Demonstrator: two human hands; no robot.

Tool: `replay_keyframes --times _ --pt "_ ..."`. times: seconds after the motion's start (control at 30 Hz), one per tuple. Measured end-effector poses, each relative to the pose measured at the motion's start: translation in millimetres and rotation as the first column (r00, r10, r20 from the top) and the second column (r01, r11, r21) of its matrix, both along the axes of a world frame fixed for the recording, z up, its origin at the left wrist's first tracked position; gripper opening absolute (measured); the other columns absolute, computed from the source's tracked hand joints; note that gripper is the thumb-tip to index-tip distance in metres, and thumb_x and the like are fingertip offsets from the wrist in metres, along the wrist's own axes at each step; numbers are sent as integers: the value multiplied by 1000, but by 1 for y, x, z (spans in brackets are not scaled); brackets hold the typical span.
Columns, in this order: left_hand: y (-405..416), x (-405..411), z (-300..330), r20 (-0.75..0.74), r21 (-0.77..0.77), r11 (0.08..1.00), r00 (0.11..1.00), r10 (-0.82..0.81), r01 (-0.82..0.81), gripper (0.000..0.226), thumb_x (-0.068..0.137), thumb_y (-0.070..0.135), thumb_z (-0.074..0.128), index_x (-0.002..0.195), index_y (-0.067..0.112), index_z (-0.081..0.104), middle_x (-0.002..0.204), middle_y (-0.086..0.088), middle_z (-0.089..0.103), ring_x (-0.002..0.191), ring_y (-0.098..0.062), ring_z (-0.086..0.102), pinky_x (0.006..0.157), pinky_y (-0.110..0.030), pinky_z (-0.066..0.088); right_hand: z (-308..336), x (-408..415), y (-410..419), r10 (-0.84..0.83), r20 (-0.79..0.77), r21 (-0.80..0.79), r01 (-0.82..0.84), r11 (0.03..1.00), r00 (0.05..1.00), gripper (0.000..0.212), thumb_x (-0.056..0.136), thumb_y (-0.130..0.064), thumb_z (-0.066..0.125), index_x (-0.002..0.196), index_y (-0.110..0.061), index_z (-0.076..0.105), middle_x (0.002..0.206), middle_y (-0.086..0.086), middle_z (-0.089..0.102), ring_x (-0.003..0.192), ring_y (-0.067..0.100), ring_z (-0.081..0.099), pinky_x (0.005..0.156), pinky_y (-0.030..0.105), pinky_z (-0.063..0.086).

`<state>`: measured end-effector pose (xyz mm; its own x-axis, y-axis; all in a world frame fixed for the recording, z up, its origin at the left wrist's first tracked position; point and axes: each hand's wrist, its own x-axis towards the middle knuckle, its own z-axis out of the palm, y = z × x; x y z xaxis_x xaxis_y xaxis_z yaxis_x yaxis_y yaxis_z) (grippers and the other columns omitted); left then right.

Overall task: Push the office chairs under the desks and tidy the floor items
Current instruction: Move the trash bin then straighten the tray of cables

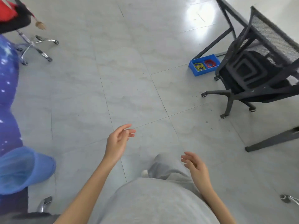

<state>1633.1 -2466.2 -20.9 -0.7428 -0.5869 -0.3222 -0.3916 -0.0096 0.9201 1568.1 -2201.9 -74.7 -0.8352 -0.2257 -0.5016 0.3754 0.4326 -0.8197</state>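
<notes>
I look down on a pale grey tiled floor with thin dark grout lines and a bright glare patch near its far edge. My landmark is the black mesh-backed office chair on castors, standing out from the black-framed desk behind it. Just left of that chair, on the floor beside the desk leg, sits a blue plastic tray with yellow and red rubber bands. Far left of the chair stands a chrome-based chair. My left hand and right hand hang relaxed, fingers loose, holding nothing.
</notes>
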Motion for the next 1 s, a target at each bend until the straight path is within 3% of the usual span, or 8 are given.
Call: replay_keyframes --times 0.2,0.37,0.5,0.67,0.83,0.93,1.0 --pt "-62 -171 -16 -23 -14 996 996 -89 88 22 96 7 41 109 14 57 93 3 69 76 -2 67 75 -18 50 -18 -138 -51 -156 -32 16 157 987 987 32 90 6 44 101 -21 58 95 -6 68 93 17 66 86 36 50" --pt "-101 -269 -28 24 52 999 1000 11 -13 17 91 18 49 103 21 60 82 8 73 76 -6 68 70 -17 51 -3 -307 -132 -23 -90 -2 22 1000 996 28 90 3 45 104 -19 57 93 -9 67 91 12 66 88 36 50" --pt "-141 -332 -26 101 69 991 989 106 -113 23 96 9 42 104 20 61 94 -2 71 82 -12 68 77 -28 50 31 -441 -208 90 -178 -31 -96 995 980 30 89 2 45 107 -18 58 95 -4 67 81 -8 63 85 27 50" --pt "-192 -429 -34 133 118 967 968 211 -227 24 96 7 41 105 15 61 96 -6 70 90 -22 66 79 -30 49 42 -578 -285 122 -248 -51 -139 989 961 30 90 1 43 115 -10 57 100 -1 66 89 3 64 85 25 49" --pt "-263 -567 -47 128 121 985 986 108 -124 23 96 8 41 106 15 61 96 -5 70 89 -16 67 79 -29 49 16 -687 -340 64 -213 -8 -67 998 975 30 90 -1 43 115 -11 57 100 -2 65 88 0 63 85 26 50" --pt "-317 -666 -38 105 79 997 994 6 -14 23 96 7 41 103 17 61 95 -4 70 78 -6 68 77 -27 50 7 -732 -357 -41 -145 32 46 998 988 28 90 0 44 110 -14 57 99 0 66 82 -6 63 83 26 51" --pt "-350 -738 -26 88 41 996 993 -85 81 25 96 6 41 98 20 62 93 -2 70 79 -9 68 77 -28 49 5 -758 -364 -122 -106 45 127 991 987 28 90 3 45 106 -16 57 95 0 67 82 -2 65 83 29 51"
